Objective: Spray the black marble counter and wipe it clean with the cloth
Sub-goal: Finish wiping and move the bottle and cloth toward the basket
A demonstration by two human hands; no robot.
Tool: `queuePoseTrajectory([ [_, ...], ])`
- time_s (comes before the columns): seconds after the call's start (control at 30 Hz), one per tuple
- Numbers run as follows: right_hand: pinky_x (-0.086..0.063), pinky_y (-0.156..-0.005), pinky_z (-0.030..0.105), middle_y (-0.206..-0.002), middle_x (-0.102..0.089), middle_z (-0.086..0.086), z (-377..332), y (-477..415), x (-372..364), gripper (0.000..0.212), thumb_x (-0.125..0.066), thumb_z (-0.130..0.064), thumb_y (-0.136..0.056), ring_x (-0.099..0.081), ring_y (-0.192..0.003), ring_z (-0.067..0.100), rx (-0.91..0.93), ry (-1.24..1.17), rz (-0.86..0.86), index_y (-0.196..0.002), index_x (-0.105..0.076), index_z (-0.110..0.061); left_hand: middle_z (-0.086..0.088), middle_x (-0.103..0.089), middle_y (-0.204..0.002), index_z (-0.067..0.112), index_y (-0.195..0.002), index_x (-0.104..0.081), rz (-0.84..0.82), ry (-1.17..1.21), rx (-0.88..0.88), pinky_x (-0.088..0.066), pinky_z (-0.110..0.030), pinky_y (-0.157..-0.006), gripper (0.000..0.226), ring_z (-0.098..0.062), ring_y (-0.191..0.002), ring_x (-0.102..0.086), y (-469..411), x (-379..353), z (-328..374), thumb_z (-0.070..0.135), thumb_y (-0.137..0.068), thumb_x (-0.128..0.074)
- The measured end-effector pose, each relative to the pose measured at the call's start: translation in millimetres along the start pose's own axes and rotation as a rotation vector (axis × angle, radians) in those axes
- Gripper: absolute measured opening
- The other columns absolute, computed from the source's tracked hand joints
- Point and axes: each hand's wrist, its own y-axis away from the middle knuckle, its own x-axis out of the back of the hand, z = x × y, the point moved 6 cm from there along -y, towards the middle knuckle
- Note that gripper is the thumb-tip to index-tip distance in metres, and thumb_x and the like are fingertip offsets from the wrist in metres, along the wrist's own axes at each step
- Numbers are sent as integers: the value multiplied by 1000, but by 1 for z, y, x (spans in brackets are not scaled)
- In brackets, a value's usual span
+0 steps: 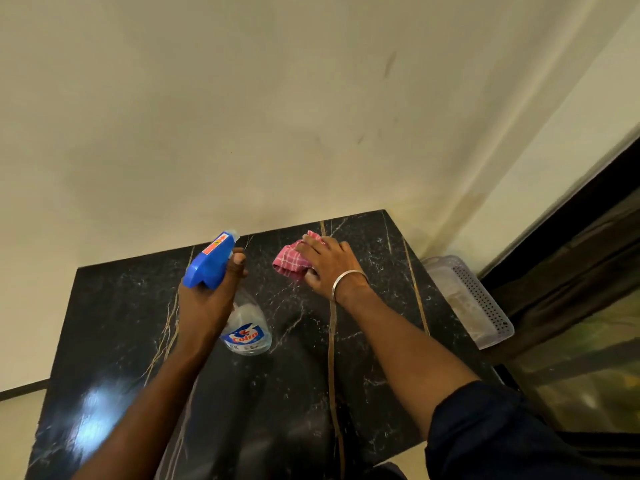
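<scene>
The black marble counter (121,306) with gold and white veins fills the lower middle of the head view. My left hand (204,299) grips the neck of a clear spray bottle (247,327) with a blue trigger head, held above the counter, nozzle toward the wall. My right hand (329,263) lies on a crumpled pink checked cloth (289,259) near the counter's far edge, fingers spread over it, the thumb curled at its near edge. A metal bangle circles that wrist.
A cream wall (277,116) rises directly behind the counter. A perforated pale plastic basket (485,306) sits on the floor just past the counter's right edge. Dark window or door frames (588,254) stand at the right. A glare patch shines at the near left of the counter.
</scene>
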Motion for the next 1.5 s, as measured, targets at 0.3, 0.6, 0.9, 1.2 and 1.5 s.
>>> queuePoseTrajectory([
  [0.3, -34, -108, 50, -159, -30, 3, 72, 14, 14, 63, -58, -33, -91, -34, -141, 31, -119, -43, 52, -148, -34, -26, -16, -51, -70, 10, -83, -53, -119, -55, -41, -43, -38, -64, 55, -22, -63, -50, -26, -88, 19, 65, -85, -54],
  [0.6, -38, -103, 47, -154, -38, 5, 234, 60, -17, 61, -61, -34, -88, -43, -131, 31, -275, -52, 62, -145, -40, -25, -11, -61, -75, 11, -92, -58, -401, -91, -37, -49, -30, -65, 50, -22, -67, -60, -31, -278, 41, 58, -77, -57],
  [0.9, -47, -94, 48, -136, -57, 15, 432, 119, -87, 58, -55, -32, -81, -58, -115, 39, -497, -236, 97, -136, -52, -14, -11, -58, -72, 15, -84, -61, -671, -101, 6, -42, -13, -59, 17, -11, -64, -52, -22, -493, 27, 30, -87, -67],
  [1.2, -42, -98, 53, -138, -52, 11, 534, 151, -263, 52, -60, -34, -88, -51, -120, 39, -548, -349, -212, -137, -49, -20, -4, -67, -96, 4, -114, -61, -702, -135, 216, -53, -22, -80, 35, -11, -86, -64, 6, -619, -99, 24, -86, -71],
  [1.5, -26, -115, 59, -156, -33, 20, 524, 155, -402, 67, -63, -19, -92, -26, -146, 41, -458, -302, -358, -152, -34, -10, -4, -61, -104, -5, -123, -52, -608, -146, 385, -49, -16, -83, 44, 2, -87, -62, 27, -665, -197, 4, -84, -71],
])
